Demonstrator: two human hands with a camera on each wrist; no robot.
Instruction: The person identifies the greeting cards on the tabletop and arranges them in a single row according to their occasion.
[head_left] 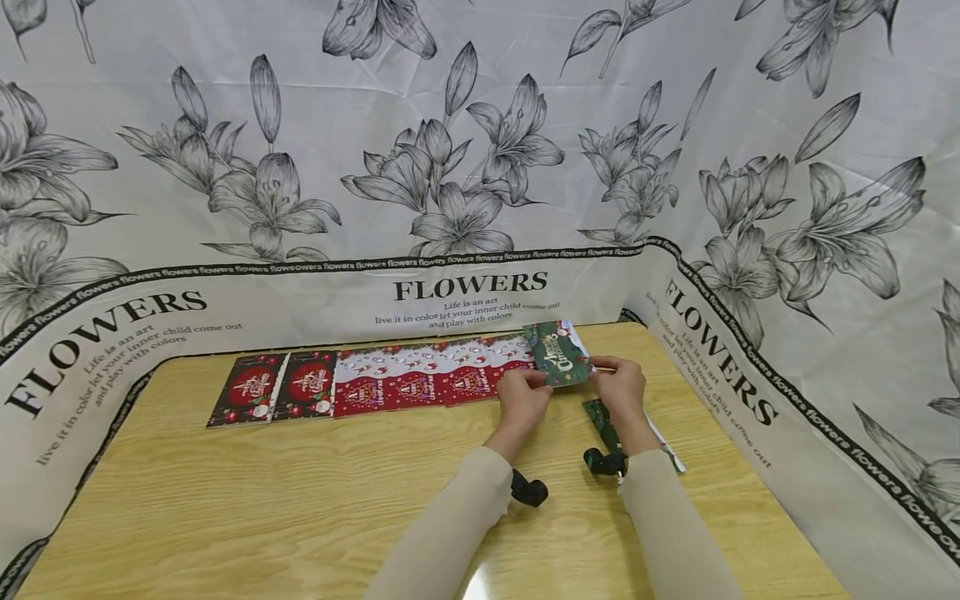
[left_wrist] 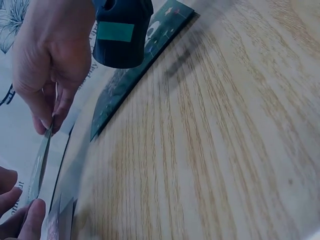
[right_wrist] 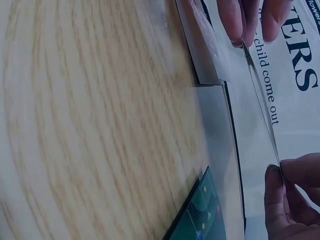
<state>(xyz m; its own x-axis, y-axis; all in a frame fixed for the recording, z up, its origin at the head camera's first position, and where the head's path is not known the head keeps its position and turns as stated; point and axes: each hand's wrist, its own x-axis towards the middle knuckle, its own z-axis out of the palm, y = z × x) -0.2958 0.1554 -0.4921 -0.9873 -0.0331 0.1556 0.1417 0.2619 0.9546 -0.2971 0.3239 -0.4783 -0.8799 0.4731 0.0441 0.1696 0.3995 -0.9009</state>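
Observation:
A green Christmas card (head_left: 557,354) is held up off the table at the right end of a row of cards. My left hand (head_left: 523,398) pinches its lower left edge, and my right hand (head_left: 619,385) pinches its right edge. Seen edge-on in the right wrist view, the green card (right_wrist: 263,107) stretches between both hands' fingertips. Below my right forearm, another green card (head_left: 600,421) lies on the table, partly hidden by the arm. In the left wrist view that lying card (left_wrist: 142,65) sits behind the black wrist camera.
Several red-and-white Christmas cards (head_left: 420,387) lie side by side along the back of the wooden table (head_left: 300,500). Left of them are two dark cards (head_left: 251,387). A flower-print cloth (head_left: 465,287) rises behind the table and along its sides.

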